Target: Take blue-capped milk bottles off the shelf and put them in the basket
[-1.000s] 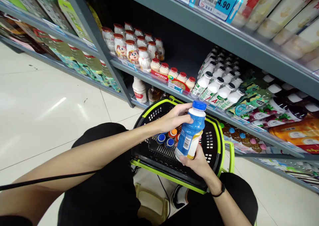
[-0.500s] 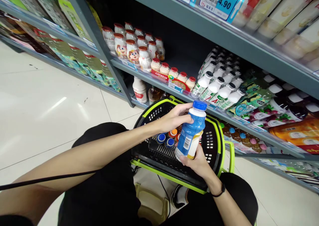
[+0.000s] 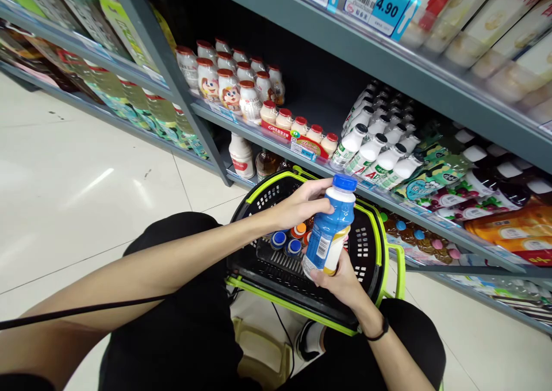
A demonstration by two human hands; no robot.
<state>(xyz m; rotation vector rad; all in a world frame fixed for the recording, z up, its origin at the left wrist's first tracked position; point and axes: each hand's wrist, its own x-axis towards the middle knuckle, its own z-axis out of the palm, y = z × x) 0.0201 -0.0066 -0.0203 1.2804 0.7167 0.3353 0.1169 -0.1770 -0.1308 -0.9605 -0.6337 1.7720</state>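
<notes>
Over the black basket with lime-green trim (image 3: 302, 307) is a blue and white bottle (image 3: 331, 224) with a blue cap, tilted slightly to the right. My left hand (image 3: 302, 202) grips its upper part from the left, thumb on the blue label and fingers behind the neck. Around the bottle's base is my right hand (image 3: 340, 279), its thumb at the lower front. Both hands partly hide the bottle. Below it, inside the basket, several bottles with blue caps (image 3: 294, 247) and orange caps (image 3: 298, 229) show their tops.
A grey shelf unit (image 3: 366, 46) stands ahead. It holds red-capped white bottles (image 3: 250, 100), dark-capped white bottles (image 3: 371, 149) and orange packs (image 3: 509, 230). My knees flank the basket, and a beige stool (image 3: 263, 345) is below. A black cord crosses my left forearm.
</notes>
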